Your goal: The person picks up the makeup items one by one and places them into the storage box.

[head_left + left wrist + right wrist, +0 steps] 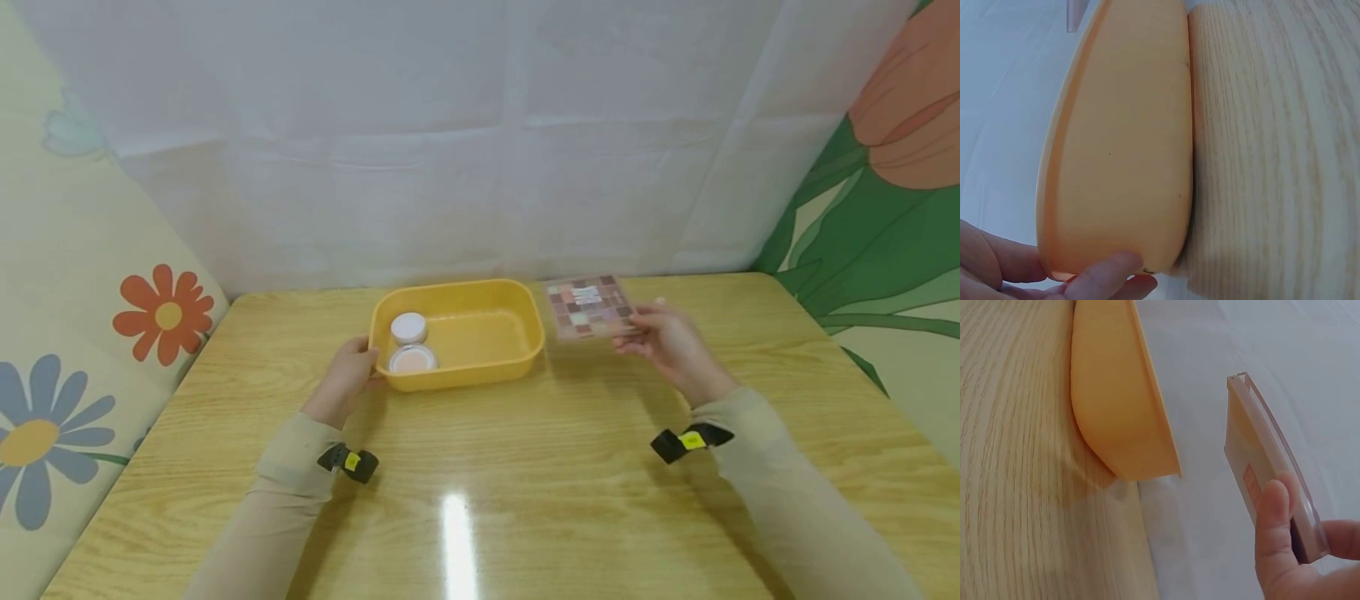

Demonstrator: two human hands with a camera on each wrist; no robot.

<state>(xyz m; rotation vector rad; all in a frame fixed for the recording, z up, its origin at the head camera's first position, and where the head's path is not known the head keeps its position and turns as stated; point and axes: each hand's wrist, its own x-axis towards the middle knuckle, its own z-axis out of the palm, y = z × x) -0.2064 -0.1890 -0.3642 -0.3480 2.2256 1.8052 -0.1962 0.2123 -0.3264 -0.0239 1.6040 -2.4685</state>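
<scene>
A yellow plastic tub (465,377) stands on the table with a white round jar (408,327) and a round compact (412,360) inside its left end. My left hand (347,379) grips the tub by its left end, thumb against the outer wall in the left wrist view. To the right of the tub, my right hand (667,346) holds an eyeshadow palette (587,307) by its right edge. Many coloured squares show through the palette's clear lid. The right wrist view has the palette (1260,444) raised off the table, pinched between thumb and fingers, apart from the tub.
The wooden table (540,467) ends at a white cloth backdrop (450,150). Flower-printed panels (45,250) flank it on both sides. Black straps (348,461) sit around the wrists over beige sleeves.
</scene>
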